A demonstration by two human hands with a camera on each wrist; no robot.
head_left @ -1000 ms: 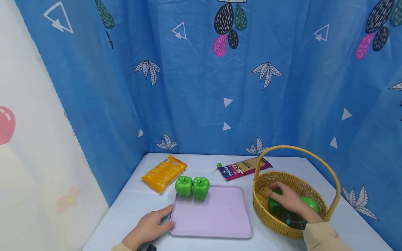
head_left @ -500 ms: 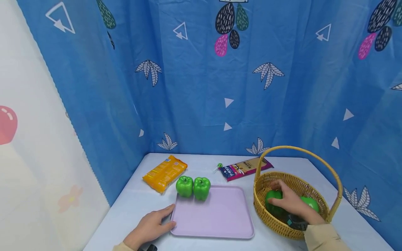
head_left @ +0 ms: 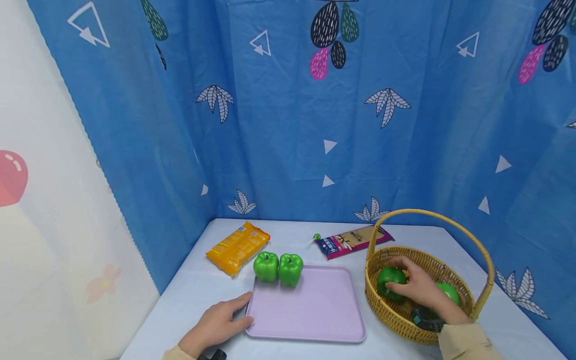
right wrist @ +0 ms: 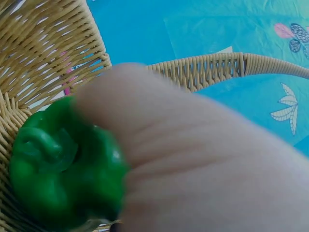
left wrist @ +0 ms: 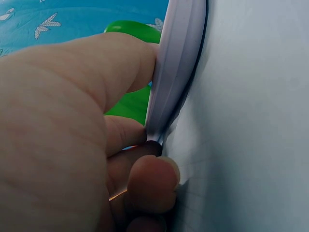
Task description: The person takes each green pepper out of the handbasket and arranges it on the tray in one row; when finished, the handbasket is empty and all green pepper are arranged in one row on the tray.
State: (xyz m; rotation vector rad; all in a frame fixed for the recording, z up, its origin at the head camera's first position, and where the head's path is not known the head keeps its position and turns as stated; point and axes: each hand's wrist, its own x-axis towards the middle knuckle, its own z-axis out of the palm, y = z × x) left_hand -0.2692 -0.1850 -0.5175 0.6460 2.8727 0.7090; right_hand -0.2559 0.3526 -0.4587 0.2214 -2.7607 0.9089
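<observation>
In the basket (head_left: 388,319), a wicker one with a tall handle, my right hand (head_left: 416,286) grips a green bell pepper (head_left: 390,281), thumb on its near side. The right wrist view shows the thumb against that pepper (right wrist: 46,179), stem turned toward the camera. Behind my wrist, another green rounded thing (head_left: 451,292) is partly hidden in the basket. My left hand (head_left: 216,321) rests at the left edge of a pale purple tray (head_left: 310,307), its fingertips touching the rim (left wrist: 176,63). Two green bell peppers (head_left: 266,267) stand side by side at the tray's far left corner.
An orange packet (head_left: 238,248) lies at the back left of the white table. Behind the tray are a small green lollipop (head_left: 317,237) and a purple and tan packet (head_left: 354,242). The basket's handle (head_left: 432,212) arches high over its opening. A blue curtain (head_left: 288,125) hangs behind.
The pepper under my right hand has shifted up and slightly left in the basket, and more of it shows. My left hand stays at the tray's edge.
</observation>
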